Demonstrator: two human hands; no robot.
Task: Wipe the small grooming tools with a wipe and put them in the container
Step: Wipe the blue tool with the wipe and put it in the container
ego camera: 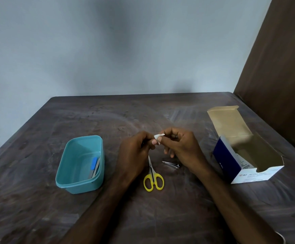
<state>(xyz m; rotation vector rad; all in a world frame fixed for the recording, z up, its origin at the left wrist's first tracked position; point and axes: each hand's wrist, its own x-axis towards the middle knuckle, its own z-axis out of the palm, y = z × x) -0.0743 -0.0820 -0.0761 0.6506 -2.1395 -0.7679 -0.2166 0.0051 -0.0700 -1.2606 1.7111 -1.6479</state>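
Fingers [162, 140] of both hands meet above the middle of the counter [37, 199], pinching a small white wipe [158, 137] between them. On the right hand [181, 147] the thumb and forefinger are pressed on the wipe's right end, the other fingers curled loosely underneath. On the left hand [136, 147] the fingers are bunched together at the wipe's left end, with one fingertip showing just below it; whether a tool is held inside that hand I cannot tell.

Below the hands, a pair of small scissors [153, 176] with yellow handles lies flat on the counter, blades closed and pointing away from the person. Just to its right lies a metal nail clipper [171, 164], apart from the scissors.

Left of the hands stands an open teal container [67, 176]. Inside, against its right wall, leans a nail file [94, 163] with a blue face, along with another thin grey tool I cannot make out.

At the right sits an open cardboard box [231, 161], blue and white, lid flap folded back.
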